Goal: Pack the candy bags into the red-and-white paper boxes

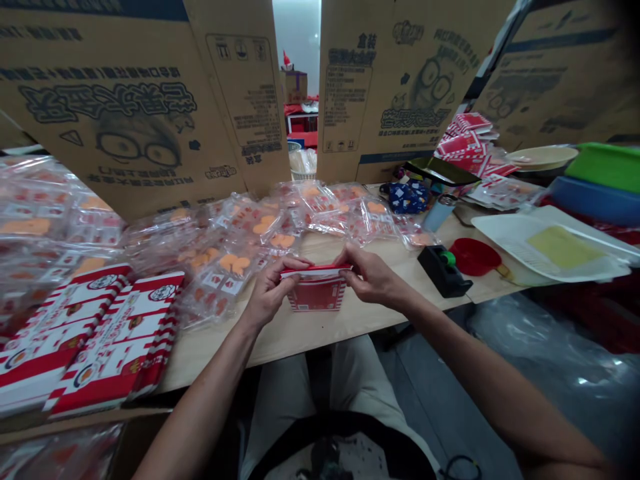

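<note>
A red-and-white striped paper box [316, 295] stands upright on the wooden table in front of me, its top edge toward my fingers. My left hand [273, 288] pinches the top left corner between thumb and fingers. At the top right corner my right hand [367, 275] grips in the same way. Whether the box holds anything inside is hidden. Clear plastic packets with orange pieces [235, 263] lie just beyond and left of my left hand. A black tape dispenser [443, 272] with green tape sits to the right of my right hand.
Stacks of flat red-and-white printed cartons [125, 333] lie at the left. Large cardboard boxes [140, 100] wall off the back. At the right are a red dish [474, 257], a white tray [520, 233], a blue basin [595, 199] and a blue patterned pouch [407, 197].
</note>
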`<action>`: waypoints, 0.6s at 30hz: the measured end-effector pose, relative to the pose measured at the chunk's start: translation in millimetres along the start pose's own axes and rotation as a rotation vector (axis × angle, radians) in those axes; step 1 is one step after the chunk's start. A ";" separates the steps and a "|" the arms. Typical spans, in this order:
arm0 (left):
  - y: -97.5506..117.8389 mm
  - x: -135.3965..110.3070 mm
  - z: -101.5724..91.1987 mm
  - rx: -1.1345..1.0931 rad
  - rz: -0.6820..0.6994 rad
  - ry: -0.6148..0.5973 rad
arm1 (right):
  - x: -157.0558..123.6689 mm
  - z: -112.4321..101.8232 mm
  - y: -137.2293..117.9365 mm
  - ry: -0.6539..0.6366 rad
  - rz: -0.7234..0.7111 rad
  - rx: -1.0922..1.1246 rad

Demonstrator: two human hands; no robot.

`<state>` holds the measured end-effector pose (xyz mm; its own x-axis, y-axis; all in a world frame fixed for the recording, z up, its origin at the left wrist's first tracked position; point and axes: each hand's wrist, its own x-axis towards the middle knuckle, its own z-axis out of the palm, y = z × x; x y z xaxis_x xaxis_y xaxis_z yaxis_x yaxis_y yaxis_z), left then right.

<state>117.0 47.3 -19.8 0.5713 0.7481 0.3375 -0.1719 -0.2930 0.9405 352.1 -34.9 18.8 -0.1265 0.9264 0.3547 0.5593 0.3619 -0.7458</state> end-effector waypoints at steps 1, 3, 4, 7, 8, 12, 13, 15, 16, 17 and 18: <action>0.6 -0.4 -0.2 0.008 -0.002 -0.009 | 0.9 -2.5 -3.6 -0.014 -0.021 -0.062; 2.6 -1.4 -0.7 0.027 -0.012 -0.027 | 4.5 -8.8 -11.1 -0.073 -0.068 -0.163; 3.9 -1.8 -0.9 0.036 -0.018 -0.034 | 7.2 -12.2 -14.8 -0.120 -0.092 -0.202; 8.6 -2.5 -0.3 0.058 -0.048 -0.068 | 17.2 -20.5 -24.2 -0.283 -0.144 -0.309; 9.9 -2.3 0.3 0.067 -0.052 -0.073 | 20.2 -21.9 -26.4 -0.327 -0.155 -0.341; 11.2 0.1 2.6 0.096 -0.022 -0.035 | 23.7 -20.0 -26.3 -0.377 -0.165 -0.380; 10.5 0.9 2.8 0.092 -0.014 -0.017 | 21.8 -17.8 -23.2 -0.347 -0.155 -0.347; 8.7 2.2 2.3 0.074 -0.012 0.012 | 14.9 -12.0 -13.5 -0.255 -0.109 -0.212; 7.8 2.6 1.7 0.068 -0.011 0.028 | 10.5 -8.6 -7.5 -0.205 -0.078 -0.112; 7.2 2.8 1.1 0.067 -0.011 0.040 | 5.9 -5.0 -1.5 -0.157 -0.047 -0.005; 6.9 2.8 0.5 0.069 -0.012 0.046 | 1.3 -1.3 4.1 -0.114 -0.020 0.096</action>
<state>117.8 47.1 -12.4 0.5353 0.7778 0.3294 -0.1093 -0.3229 0.9401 355.4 -32.4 16.9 -0.2321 0.9229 0.3074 0.4759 0.3833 -0.7916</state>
